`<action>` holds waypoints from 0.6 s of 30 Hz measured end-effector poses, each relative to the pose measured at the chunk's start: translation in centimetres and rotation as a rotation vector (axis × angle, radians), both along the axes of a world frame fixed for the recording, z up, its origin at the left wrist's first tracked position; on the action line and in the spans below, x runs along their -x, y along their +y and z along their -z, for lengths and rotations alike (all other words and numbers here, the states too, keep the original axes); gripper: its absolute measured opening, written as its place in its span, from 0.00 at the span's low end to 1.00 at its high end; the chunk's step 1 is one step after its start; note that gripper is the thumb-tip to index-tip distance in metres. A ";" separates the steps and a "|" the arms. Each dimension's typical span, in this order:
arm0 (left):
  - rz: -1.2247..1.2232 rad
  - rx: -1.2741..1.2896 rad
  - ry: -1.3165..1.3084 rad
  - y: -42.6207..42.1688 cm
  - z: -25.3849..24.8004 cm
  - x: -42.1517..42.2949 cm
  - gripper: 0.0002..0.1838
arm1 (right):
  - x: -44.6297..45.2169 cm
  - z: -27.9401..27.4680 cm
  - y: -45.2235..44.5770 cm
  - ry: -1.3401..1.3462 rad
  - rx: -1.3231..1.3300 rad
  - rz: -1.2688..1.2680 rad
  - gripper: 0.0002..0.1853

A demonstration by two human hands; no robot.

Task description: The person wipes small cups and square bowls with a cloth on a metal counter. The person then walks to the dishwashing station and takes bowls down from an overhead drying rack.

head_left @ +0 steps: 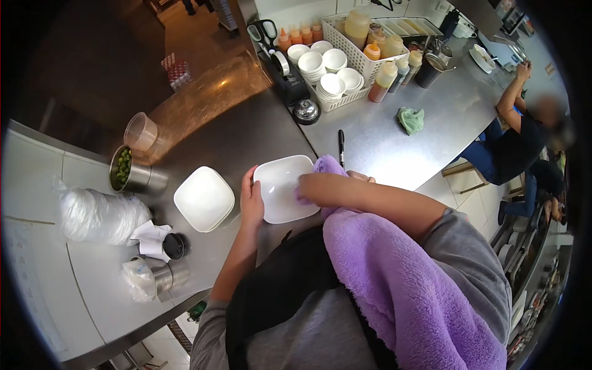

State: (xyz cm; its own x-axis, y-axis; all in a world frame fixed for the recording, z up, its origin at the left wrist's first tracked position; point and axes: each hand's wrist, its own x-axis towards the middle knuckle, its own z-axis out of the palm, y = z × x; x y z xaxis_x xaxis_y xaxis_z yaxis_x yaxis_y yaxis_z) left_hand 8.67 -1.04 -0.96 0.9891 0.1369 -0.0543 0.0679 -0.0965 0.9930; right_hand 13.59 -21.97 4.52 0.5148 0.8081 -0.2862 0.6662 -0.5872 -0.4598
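the left hand [249, 200] grips the white square bowl [285, 180] by its rim, probably to steady it while the right hand [314, 189] presses the purple towel [329, 165] inside.

Stainless-steel countertop [370, 139], dark seam across it. Left portion: one stack of white square dishes [204, 199]; one clear plastic tub [141, 131], beside a metal container of green produce [131, 171]; one metal canister [171, 276], plastic bag at its mouth. Beyond the seam: one black marker [341, 148]; one crumpled green cloth [411, 120], apart from the rest; one perforated white basket [350, 98], holding stacked small white bowls [312, 64]; one silver call bell [306, 111], near the basket.
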 end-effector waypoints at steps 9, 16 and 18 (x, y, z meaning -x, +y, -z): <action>0.061 0.518 0.069 -0.5 -0.7 0.7 0.29 | 0.7 7.0 6.9 -0.036 -0.941 0.407 0.12; 0.091 0.395 0.078 0.1 0.4 0.4 0.35 | 1.3 4.6 7.5 0.010 -0.804 0.374 0.16; 0.054 0.399 0.049 0.0 0.5 0.4 0.30 | 1.8 5.7 7.3 0.131 -0.778 0.353 0.16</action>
State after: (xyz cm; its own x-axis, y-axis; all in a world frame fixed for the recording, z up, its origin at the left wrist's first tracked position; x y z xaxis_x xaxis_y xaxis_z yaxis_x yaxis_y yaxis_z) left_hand 8.24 -1.00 -1.50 0.9891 0.0437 -0.1404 0.1218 0.2908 0.9490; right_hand 11.77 -14.64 -1.21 0.7740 0.5983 0.2073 0.4176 -0.2362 -0.8774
